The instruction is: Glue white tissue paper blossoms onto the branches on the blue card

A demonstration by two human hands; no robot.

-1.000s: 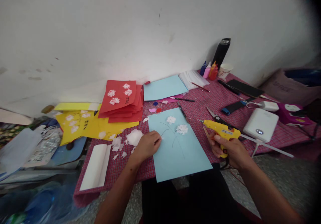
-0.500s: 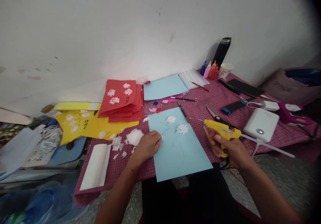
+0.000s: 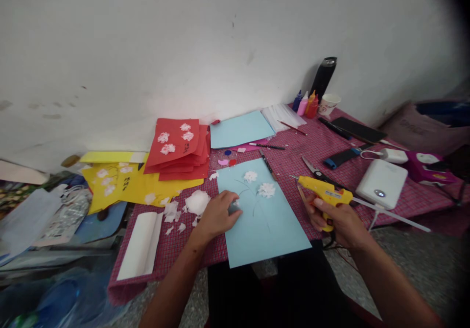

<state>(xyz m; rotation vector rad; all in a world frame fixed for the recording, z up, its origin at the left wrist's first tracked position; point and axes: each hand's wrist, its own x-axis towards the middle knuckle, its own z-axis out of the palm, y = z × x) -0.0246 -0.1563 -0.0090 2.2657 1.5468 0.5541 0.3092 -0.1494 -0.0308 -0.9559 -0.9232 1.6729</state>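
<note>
A light blue sheet (image 3: 271, 235) with pencil lines and two white paper flowers (image 3: 266, 190) lies at the front of the table. On its left edge rests my left hand (image 3: 219, 214), thumb and fingers apart, with a small white paper bit (image 3: 236, 203) on the sheet between them. My right hand (image 3: 336, 220) grips a yellow glue gun (image 3: 323, 188) right of the sheet, its nozzle pointing left and a long glue stick out of its back. White paper scraps (image 3: 197, 202) lie left of my left hand.
Red sheets (image 3: 176, 156) and yellow sheets (image 3: 137, 186) with flowers lie at the left, near a white paper roll (image 3: 139, 245). Scissors (image 3: 312, 167), a white power bank (image 3: 382, 183), paint bottles (image 3: 303, 104), a paper cup (image 3: 329, 104) and a black flask (image 3: 323, 79) stand or lie at the right.
My left hand's fingers have opened, and the white bit between them now shows on the blue sheet. My right hand and the glue gun are nearly where they were.
</note>
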